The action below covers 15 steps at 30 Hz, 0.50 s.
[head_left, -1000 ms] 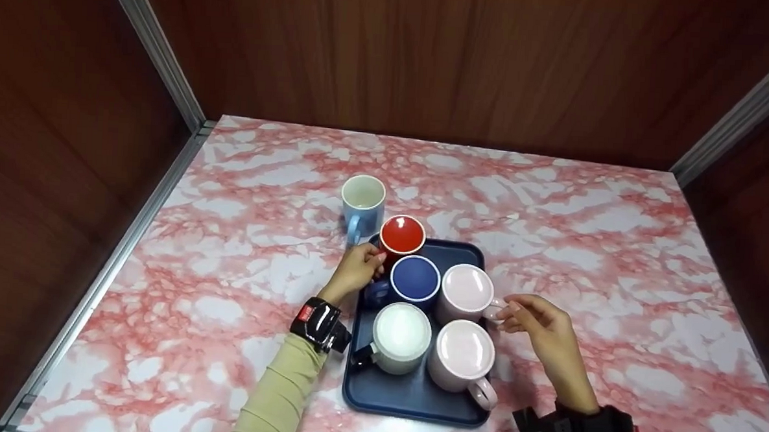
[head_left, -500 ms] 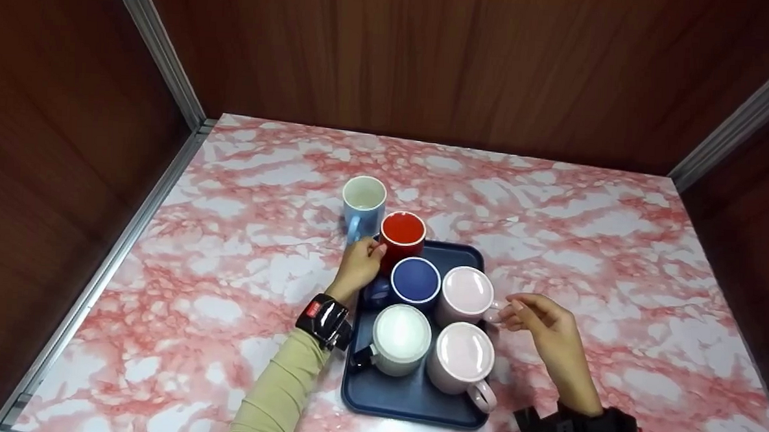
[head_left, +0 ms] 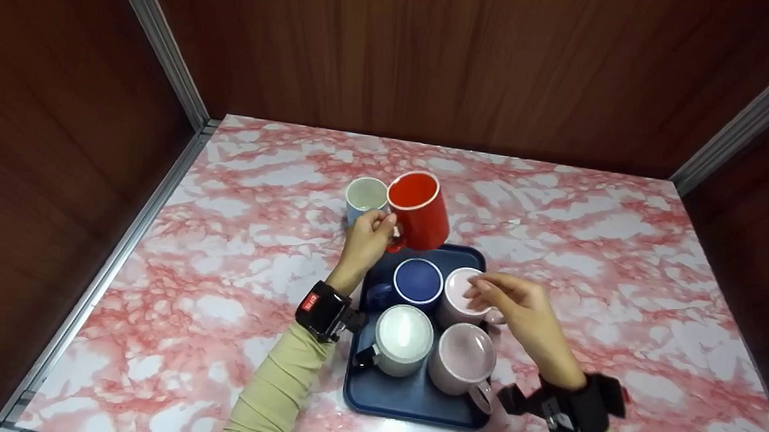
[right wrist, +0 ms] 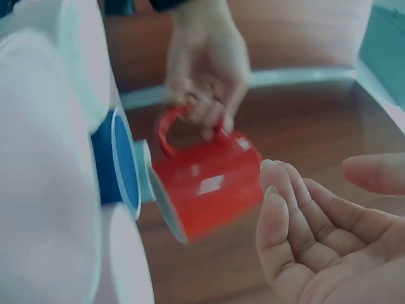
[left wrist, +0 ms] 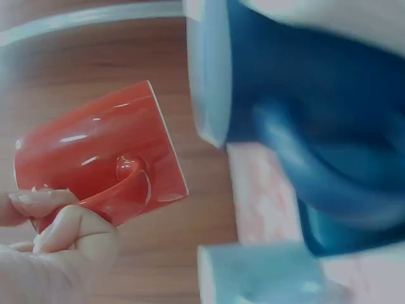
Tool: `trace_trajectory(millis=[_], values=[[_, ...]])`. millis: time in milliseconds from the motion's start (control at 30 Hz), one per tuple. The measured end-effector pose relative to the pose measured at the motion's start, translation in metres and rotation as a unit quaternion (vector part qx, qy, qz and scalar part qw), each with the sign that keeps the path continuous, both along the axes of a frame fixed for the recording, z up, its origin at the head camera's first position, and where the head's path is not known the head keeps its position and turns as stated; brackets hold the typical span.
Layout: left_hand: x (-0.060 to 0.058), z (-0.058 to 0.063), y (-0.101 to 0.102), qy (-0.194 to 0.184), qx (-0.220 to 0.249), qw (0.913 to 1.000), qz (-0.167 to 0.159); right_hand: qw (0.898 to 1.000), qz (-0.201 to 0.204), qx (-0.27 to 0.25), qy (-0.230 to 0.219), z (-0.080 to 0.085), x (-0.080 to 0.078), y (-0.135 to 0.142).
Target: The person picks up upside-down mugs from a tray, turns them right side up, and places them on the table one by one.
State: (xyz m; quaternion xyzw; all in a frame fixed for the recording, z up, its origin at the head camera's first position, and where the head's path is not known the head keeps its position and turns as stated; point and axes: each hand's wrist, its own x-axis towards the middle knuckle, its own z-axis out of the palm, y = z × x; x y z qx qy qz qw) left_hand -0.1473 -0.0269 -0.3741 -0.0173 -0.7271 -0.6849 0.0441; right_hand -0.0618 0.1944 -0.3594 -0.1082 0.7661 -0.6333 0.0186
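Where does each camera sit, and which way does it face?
Head: worn on the head, facing forward and down at the tray; left hand and right hand show.
Left wrist: worn there, looking at the red mug; the left hand shows.
Right wrist: worn there, looking at the red mug too; both hands show.
Both wrist views share the red mug and left hand.

Head camera: overhead, facing forward and down over bench (head_left: 585,231), tray (head_left: 409,404), left hand (head_left: 367,244) and right hand (head_left: 520,313). Left wrist camera: close in, scene turned sideways, facing the red mug (left wrist: 88,155). Right wrist camera: close, also sideways, looking past the right hand; all three views share the red mug.
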Motion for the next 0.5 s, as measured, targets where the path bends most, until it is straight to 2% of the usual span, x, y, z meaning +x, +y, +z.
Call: trace_trajectory(millis=[67,133,233,300,367,433,500], values=[[0.004,0.010,0.004,-0.035,0.067,0.9969,-0.019,1.000,0.017,0.008,-0.011,0.003,-0.006,-0.009],[0.008,0.019,0.008,-0.067,0.133,0.9881,-0.039,0.999,0.036,-0.006,-0.032,0.005,-0.011,-0.020],[0.015,0.029,0.015,-0.101,0.226,0.9664,-0.071,0.994,0.042,-0.054,-0.083,0.003,-0.018,-0.035],[0.021,0.033,0.019,-0.111,0.283,0.9481,-0.092,0.984,0.029,-0.122,-0.126,0.001,-0.021,-0.044],[0.026,0.035,0.024,-0.121,0.337,0.9271,-0.111,0.966,-0.001,-0.204,-0.157,-0.002,-0.021,-0.052],[0.031,0.036,0.029,-0.127,0.379,0.9077,-0.127,0.940,-0.030,-0.296,-0.168,-0.003,-0.020,-0.057],[0.036,0.036,0.033,-0.127,0.409,0.8925,-0.142,0.911,-0.049,-0.375,-0.165,0.000,-0.018,-0.060]])
